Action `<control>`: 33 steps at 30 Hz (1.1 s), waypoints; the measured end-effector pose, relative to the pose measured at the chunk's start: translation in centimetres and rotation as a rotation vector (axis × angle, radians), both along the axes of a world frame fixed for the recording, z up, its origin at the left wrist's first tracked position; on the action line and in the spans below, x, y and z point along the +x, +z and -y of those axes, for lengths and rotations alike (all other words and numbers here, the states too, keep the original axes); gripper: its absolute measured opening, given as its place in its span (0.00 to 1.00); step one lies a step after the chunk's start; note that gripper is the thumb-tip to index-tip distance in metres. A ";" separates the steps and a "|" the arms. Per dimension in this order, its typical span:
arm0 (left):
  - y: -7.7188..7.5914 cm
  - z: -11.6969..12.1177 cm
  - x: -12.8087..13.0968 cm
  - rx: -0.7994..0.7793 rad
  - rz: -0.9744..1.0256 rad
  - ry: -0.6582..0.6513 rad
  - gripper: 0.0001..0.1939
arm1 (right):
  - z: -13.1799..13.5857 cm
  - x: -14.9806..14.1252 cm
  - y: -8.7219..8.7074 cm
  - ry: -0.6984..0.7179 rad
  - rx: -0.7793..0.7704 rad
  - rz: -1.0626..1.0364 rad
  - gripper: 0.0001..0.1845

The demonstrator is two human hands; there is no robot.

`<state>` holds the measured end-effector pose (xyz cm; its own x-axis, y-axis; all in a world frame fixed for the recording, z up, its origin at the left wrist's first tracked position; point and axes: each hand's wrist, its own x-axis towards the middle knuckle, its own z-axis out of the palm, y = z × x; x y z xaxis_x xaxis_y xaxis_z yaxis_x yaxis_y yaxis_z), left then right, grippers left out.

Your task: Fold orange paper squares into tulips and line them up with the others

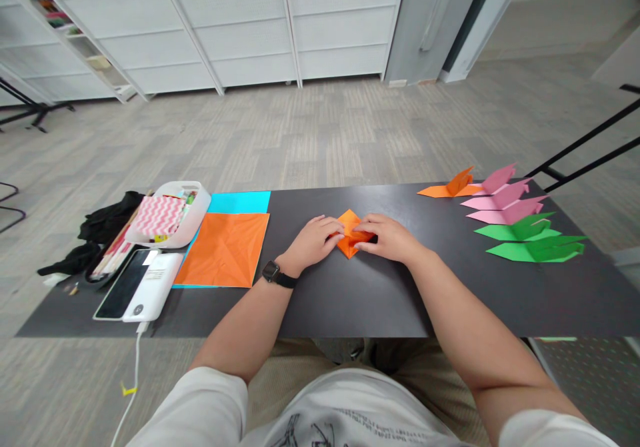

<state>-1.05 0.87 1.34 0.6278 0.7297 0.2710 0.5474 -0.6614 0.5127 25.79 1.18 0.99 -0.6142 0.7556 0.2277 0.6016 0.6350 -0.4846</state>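
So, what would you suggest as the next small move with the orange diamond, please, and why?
I would probably press the middle of the orange diamond down gently with the right hand, the left hand steadying it: its folds look slightly raised there, and both hands' fingers are on its sides.

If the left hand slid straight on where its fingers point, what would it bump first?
Probably the small, folded orange paper, right at the fingertips of the left hand. Past it looks like the right hand, though exact heights are unclear.
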 end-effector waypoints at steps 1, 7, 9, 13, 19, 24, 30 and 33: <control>0.1 0.1 0.1 0.005 0.023 0.008 0.09 | 0.0 -0.1 0.0 -0.012 0.022 0.008 0.15; 0.4 0.3 0.4 0.022 0.091 -0.008 0.08 | -0.3 -0.3 -1.0 -0.067 0.096 0.031 0.15; 0.5 0.5 0.4 0.037 0.097 -0.010 0.06 | -0.4 -0.3 -1.2 -0.071 0.086 0.043 0.18; 0.7 0.7 0.4 0.053 0.060 0.055 0.11 | -0.4 -0.2 -1.2 -0.075 0.076 0.057 0.21; 0.8 0.7 0.4 0.060 -0.055 0.181 0.12 | 0.0 -0.6 -0.7 -0.085 0.115 0.060 0.20; 0.5 0.7 0.5 0.046 -0.101 0.234 0.09 | 0.3 -0.8 -0.5 -0.079 0.138 0.053 0.19; 0.1 0.6 0.5 0.016 -0.093 0.237 0.09 | 0.5 -1.0 -0.2 -0.091 0.106 0.047 0.18; -0.1 0.4 0.4 0.027 -0.113 0.216 0.09 | 0.7 -1.1 -0.1 -0.106 0.061 0.008 0.20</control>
